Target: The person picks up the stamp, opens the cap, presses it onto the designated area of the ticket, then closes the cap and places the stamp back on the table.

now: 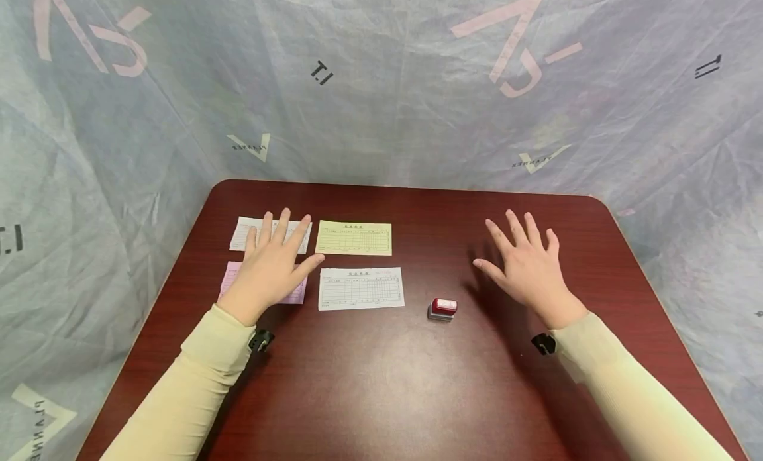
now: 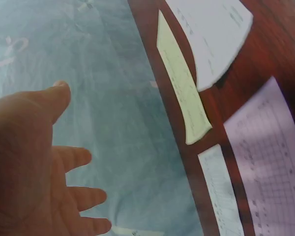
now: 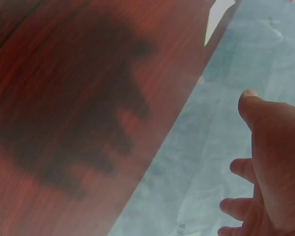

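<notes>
My left hand [image 1: 266, 275] is raised over the left papers with its fingers spread, holding nothing. Beneath it lie a white printed form [image 1: 241, 234] and a pink form [image 1: 293, 295], both partly hidden by the hand in the head view. Just right of its fingers is a yellow form [image 1: 354, 238], and a second white form [image 1: 361, 289] lies nearer. My right hand [image 1: 527, 272], also spread and holding nothing, hovers above the table's right side, its shadow below. Between the hands, closer to the right one, sits a small red stamp [image 1: 443, 308] with a grey base.
The dark red wooden table [image 1: 381, 395] has rounded far corners. Grey printed sheeting [image 1: 387, 116] hangs behind it and along both sides. Black bands [image 1: 260, 342] are worn at both wrists, over light sleeves [image 1: 179, 388].
</notes>
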A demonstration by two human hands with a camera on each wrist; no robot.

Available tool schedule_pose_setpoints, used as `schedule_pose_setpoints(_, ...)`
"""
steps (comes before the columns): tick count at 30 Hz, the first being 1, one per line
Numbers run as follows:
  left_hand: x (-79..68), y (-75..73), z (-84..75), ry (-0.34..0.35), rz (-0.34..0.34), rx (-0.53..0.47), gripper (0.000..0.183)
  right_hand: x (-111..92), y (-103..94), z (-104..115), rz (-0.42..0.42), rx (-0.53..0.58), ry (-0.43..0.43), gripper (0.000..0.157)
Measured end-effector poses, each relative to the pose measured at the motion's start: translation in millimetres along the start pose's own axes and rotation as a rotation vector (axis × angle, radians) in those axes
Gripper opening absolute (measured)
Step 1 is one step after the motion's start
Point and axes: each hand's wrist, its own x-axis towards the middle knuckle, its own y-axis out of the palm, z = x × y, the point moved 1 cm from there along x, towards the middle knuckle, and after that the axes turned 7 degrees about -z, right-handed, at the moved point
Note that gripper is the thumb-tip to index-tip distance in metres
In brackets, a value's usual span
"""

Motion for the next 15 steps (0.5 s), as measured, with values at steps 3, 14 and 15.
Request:
schedule_pose_setpoints(3,-2.5,-2.3,-6.9,0.033,0.009,-0.008,0.08,-2.0,-2.9,6.9,-0.013,0.011,-0.026,0.079)
schedule_pose_setpoints(14,-9.4,-4.5,-28.6,0.112,0.046,-0.014,0.073,-11.8,-13.0,30.9,-0.025,0.04,-0.085,0.073)
schedule_pose_setpoints(15,-9.8,-4.2,-30.1,0.122,0.045,-0.017,0.072,-13.0,-13.5,32.9,-0.018,0.048,-0.087,0.073)
